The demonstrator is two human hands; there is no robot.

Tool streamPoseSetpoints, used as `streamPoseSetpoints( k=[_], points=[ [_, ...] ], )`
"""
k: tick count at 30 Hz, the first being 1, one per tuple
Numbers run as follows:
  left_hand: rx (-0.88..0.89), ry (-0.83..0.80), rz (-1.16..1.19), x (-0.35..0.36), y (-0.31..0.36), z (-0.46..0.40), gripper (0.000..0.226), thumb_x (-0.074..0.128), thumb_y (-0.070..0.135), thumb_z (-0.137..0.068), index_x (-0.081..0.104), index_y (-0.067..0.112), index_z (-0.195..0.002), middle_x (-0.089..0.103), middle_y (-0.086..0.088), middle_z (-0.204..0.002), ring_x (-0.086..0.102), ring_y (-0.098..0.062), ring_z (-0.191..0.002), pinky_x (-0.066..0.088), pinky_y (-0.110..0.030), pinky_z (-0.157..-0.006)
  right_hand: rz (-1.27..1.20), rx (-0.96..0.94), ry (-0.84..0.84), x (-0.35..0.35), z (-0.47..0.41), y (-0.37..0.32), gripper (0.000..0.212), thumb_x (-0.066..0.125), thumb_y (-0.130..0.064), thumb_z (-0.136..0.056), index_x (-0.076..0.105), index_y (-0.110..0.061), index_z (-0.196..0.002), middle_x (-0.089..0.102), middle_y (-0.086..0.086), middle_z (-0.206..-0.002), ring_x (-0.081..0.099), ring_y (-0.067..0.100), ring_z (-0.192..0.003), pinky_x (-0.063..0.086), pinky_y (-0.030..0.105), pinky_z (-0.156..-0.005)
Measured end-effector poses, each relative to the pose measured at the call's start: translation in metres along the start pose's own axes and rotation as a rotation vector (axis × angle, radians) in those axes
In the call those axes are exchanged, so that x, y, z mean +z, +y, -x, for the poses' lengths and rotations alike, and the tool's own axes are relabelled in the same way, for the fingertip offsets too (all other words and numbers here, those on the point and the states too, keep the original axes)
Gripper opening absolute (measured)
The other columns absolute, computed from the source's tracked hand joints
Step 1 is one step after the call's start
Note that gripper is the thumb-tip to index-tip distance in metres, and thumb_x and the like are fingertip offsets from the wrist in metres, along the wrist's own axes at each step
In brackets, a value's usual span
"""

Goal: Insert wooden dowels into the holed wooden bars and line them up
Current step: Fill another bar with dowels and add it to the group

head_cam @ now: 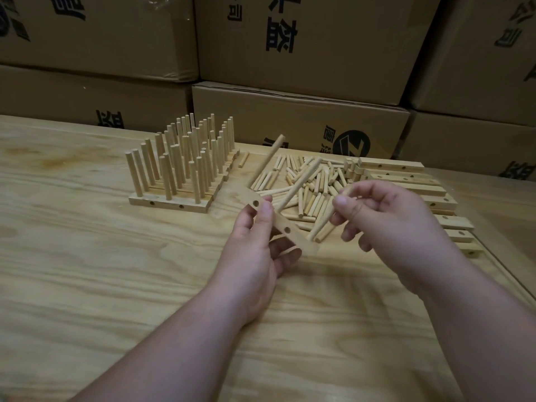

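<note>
My left hand (pixel 255 250) grips a holed wooden bar (pixel 278 224) above the table, tilted, with two dowels (pixel 298 184) standing out of it toward the far side. Two of the bar's side holes face me. My right hand (pixel 385 219) pinches two loose dowels (pixel 322 227) just right of the bar, their ends pointing down toward its near end. Behind the hands lies a heap of loose dowels (pixel 313 181). At the left, several finished bars with upright dowels (pixel 185 166) stand side by side in a block.
A row of bare holed bars (pixel 417 187) lies at the right, running toward the table's right edge. One stray dowel (pixel 243 159) lies beside the finished block. Stacked cardboard boxes (pixel 298 123) wall off the far side of the wooden table (pixel 116 271).
</note>
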State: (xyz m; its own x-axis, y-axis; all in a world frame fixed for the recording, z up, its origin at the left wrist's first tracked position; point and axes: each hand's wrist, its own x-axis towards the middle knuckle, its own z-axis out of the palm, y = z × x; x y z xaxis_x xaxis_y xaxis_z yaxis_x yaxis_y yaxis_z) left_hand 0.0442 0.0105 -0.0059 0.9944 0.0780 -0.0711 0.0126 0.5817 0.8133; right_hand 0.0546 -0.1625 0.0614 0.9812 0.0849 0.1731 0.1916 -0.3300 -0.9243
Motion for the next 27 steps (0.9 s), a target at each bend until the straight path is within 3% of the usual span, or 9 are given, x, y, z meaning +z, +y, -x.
streamPoseSetpoints(
  k=[2,6,9,14,18,27],
  points=[
    [0.002,-0.021,0.024,0.001,0.0,0.001,0.025,0.053,0.044,-0.1,0.063,0.035,-0.121,0.076,-0.004,-0.113,0.075,-0.025,-0.094,0.061,-0.035,-0.07,-0.028,0.012,0.048,-0.001,-0.002,0.004,0.022,0.074,-0.042,-0.086,0.065,-0.03,-0.103,0.077,-0.006,-0.085,0.069,0.01,-0.064,0.048,0.03,-0.054],
    [0.006,-0.005,0.056,-0.001,0.001,0.0,0.021,0.05,0.043,-0.103,0.06,0.033,-0.119,0.077,-0.001,-0.11,0.075,-0.026,-0.102,0.062,-0.036,-0.072,0.103,0.013,-0.002,0.002,-0.002,0.01,0.029,0.081,-0.051,-0.068,0.072,-0.034,-0.09,0.074,-0.011,-0.084,0.07,0.006,-0.069,0.049,0.017,-0.052],
    [-0.001,0.005,0.076,-0.003,0.001,-0.001,0.021,0.048,0.042,-0.104,0.058,0.032,-0.12,0.078,-0.001,-0.108,0.075,-0.025,-0.101,0.061,-0.038,-0.072,0.218,0.022,-0.069,0.009,-0.001,0.014,0.019,0.085,-0.046,-0.071,0.073,-0.041,-0.086,0.073,-0.018,-0.084,0.068,0.002,-0.075,0.052,0.025,-0.06],
    [-0.004,0.015,0.107,-0.004,-0.001,-0.004,0.021,0.049,0.042,-0.104,0.056,0.032,-0.121,0.079,-0.002,-0.104,0.076,-0.026,-0.099,0.062,-0.041,-0.074,0.292,0.015,-0.041,0.017,0.001,0.02,0.014,0.086,-0.038,-0.074,0.076,-0.035,-0.083,0.073,-0.018,-0.078,0.069,0.002,-0.071,0.057,0.03,-0.066],
    [-0.013,0.012,0.162,-0.005,-0.001,-0.005,0.02,0.052,0.039,-0.103,0.058,0.032,-0.12,0.079,-0.006,-0.098,0.077,-0.026,-0.09,0.061,-0.04,-0.068,0.233,-0.018,-0.023,0.028,0.005,0.026,0.01,0.086,-0.031,-0.075,0.076,-0.029,-0.076,0.074,-0.012,-0.072,0.069,0.006,-0.066,0.058,0.025,-0.061],
    [-0.044,-0.007,0.119,-0.004,0.0,-0.001,0.025,0.056,0.035,-0.102,0.061,0.019,-0.12,0.078,-0.011,-0.102,0.076,-0.028,-0.097,0.061,-0.041,-0.081,0.045,-0.099,0.03,0.045,0.01,0.029,0.013,0.084,-0.017,-0.077,0.076,-0.027,-0.074,0.075,-0.011,-0.076,0.07,0.005,-0.07,0.054,0.016,-0.063]
  ],
)
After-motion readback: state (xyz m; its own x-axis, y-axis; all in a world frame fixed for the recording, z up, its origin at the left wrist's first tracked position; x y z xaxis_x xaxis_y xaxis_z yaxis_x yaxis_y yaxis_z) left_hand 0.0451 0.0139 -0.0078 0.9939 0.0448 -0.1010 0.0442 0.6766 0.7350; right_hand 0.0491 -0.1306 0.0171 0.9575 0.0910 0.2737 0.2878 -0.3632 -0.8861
